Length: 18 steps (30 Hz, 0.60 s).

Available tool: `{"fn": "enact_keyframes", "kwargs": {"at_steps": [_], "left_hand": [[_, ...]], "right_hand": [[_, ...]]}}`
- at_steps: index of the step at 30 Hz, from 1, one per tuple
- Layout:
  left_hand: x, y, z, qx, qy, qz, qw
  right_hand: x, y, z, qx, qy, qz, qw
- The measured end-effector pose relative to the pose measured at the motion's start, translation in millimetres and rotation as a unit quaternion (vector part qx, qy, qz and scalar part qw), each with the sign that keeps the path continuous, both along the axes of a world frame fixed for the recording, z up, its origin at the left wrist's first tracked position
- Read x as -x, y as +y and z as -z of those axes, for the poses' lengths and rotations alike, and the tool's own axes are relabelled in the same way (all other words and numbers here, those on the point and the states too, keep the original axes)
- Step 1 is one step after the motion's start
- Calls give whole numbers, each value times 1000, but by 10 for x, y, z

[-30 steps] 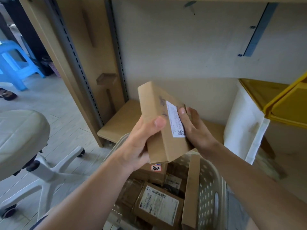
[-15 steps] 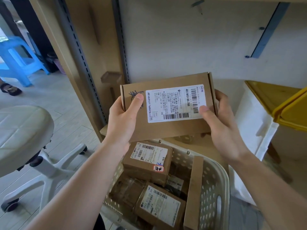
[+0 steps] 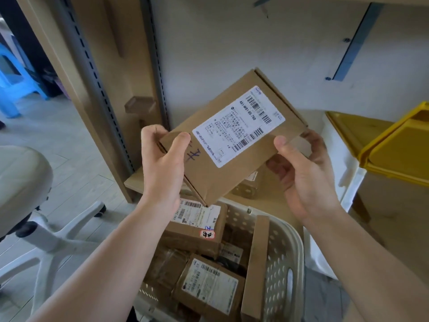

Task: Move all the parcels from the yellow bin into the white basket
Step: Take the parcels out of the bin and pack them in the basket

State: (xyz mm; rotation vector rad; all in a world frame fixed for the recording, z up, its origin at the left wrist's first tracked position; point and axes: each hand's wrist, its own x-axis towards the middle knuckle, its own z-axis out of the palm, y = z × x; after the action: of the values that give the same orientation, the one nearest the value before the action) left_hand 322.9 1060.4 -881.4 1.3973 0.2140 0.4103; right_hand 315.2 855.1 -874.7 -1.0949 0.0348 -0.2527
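Observation:
A flat brown cardboard parcel (image 3: 227,145) with a white shipping label and blue pen marks is held tilted in the air above the white basket (image 3: 284,259). My left hand (image 3: 162,163) grips its lower left corner. My right hand (image 3: 301,173) holds its lower right edge, thumb on top and fingers underneath. The perforated basket below contains several brown labelled parcels; one flat parcel (image 3: 256,266) stands on edge against its right wall. The yellow bin (image 3: 394,147) is at the right edge, and its inside is hidden.
A white container (image 3: 343,182) stands under the yellow bin. A wooden shelf upright with metal rails (image 3: 97,89) rises on the left. A pale office chair (image 3: 21,187) with a white wheeled base sits at the left, and a blue stool (image 3: 11,75) behind it.
The parcel has been turned from edge-on, to label facing me and level, to tilted with its right end raised. Both hands shifted along its lower edge.

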Motion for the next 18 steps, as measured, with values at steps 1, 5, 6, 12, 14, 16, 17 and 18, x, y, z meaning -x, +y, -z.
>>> {"fn": "enact_keyframes", "kwargs": {"at_steps": [1,5,6,12,14,16,17,18], "left_hand": [[-9,4,7,-34,-5,13,999],[-16,55,18,-118,-2,155,981],[-14,73,14,-122,10,194,973],[45,120,-69,-69,8,224,972],[55,122,-82,-54,12,218,974],[53,114,-72,-49,17,214,975],[54,110,-63,-47,19,211,976],[57,102,-54,-42,18,209,977]], "right_hand": [[14,7,-10,-7,3,21,1000],[82,1,-50,72,0,72,995],[89,-6,-58,99,-5,69,993],[157,20,-57,223,-41,-4,974],[172,35,-56,225,-40,-15,973],[168,30,-54,231,-45,-9,972],[164,25,-56,230,-46,-4,972],[160,19,-59,226,-46,0,973]]}}
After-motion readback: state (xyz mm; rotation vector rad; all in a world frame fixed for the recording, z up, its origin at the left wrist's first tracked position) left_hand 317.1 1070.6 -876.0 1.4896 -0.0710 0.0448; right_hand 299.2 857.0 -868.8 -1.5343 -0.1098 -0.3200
